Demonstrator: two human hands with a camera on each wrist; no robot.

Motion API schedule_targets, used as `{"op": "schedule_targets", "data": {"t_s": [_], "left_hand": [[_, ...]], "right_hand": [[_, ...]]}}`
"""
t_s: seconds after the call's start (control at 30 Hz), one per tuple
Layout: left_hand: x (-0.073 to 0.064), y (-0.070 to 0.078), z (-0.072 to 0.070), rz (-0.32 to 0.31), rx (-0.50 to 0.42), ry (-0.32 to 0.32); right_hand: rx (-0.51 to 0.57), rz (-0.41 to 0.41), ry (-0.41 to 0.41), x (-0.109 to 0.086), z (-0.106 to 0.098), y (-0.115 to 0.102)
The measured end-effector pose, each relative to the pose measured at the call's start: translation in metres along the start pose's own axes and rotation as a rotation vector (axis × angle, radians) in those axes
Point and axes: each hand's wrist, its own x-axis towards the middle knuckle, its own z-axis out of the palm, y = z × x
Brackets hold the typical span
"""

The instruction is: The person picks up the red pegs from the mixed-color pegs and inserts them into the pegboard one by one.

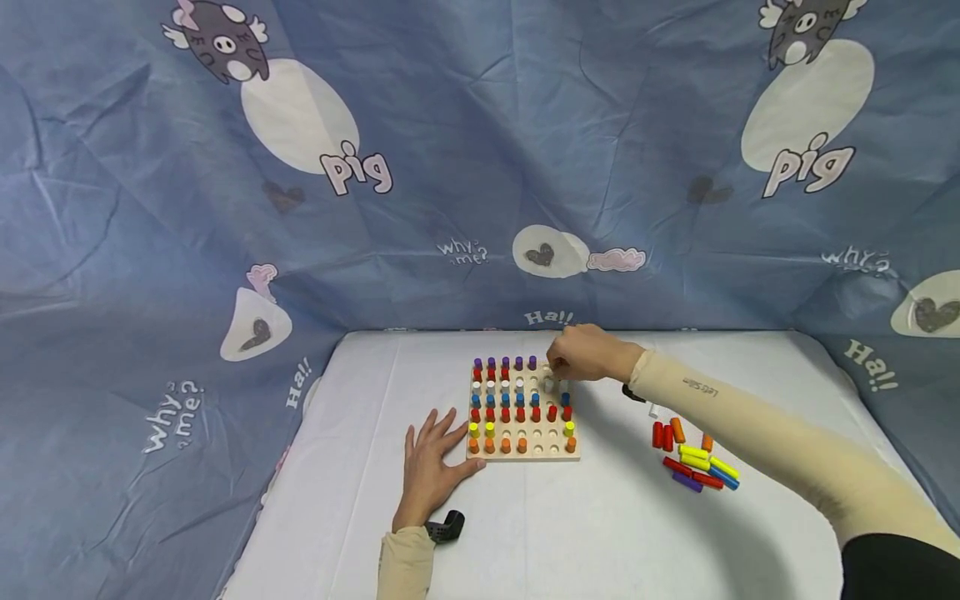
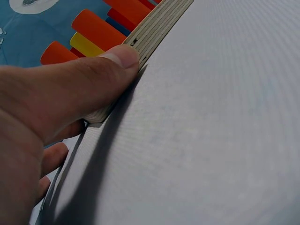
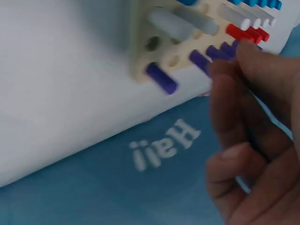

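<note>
A wooden pegboard [image 1: 529, 457] stands on the white table with rows of coloured pegs. At its near left corner is my left hand [image 1: 433, 465], thumb against the front edge and outstretched fingers along the left side. In the left wrist view the thumb [image 2: 105, 70] rests on the layered edge, below orange pegs [image 2: 96, 28]. My right hand [image 1: 588, 352] is over the far right part of the board. In the right wrist view its bent thumb and forefinger come together beside the purple pegs [image 3: 199, 62]; whether they pinch anything is hidden. A purple corner peg [image 3: 161, 78] stands close by.
Loose red, orange, yellow, blue and purple pegs [image 1: 694, 463] lie right of the board, below the right forearm. A white peg [image 1: 654, 411] lies near the right wrist. Behind the table hangs a blue patterned cloth [image 1: 450, 167].
</note>
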Motion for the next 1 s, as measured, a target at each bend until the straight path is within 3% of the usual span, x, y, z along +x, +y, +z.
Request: {"op": "schedule_targets", "data": {"t_s": [0.23, 0.43, 0.57, 0.73, 1.0], "left_hand": [[0.000, 0.002, -0.001, 0.003, -0.002, -0.001], [0.000, 0.002, -0.001, 0.010, 0.007, -0.006], [0.000, 0.000, -0.001, 0.009, 0.007, -0.010], [0.000, -0.001, -0.001, 0.005, 0.003, -0.011], [0.001, 0.000, -0.002, -0.009, 0.007, -0.024]], "right_hand": [[0.015, 0.133, -0.171, -0.055, 0.002, 0.020], [0.036, 0.263, -0.248, -0.100, 0.009, 0.030], [0.066, 0.310, -0.253, -0.123, 0.016, 0.031], [0.105, 0.322, -0.220, -0.142, 0.033, 0.030], [0.145, 0.330, -0.195, -0.148, 0.047, 0.024]]}}
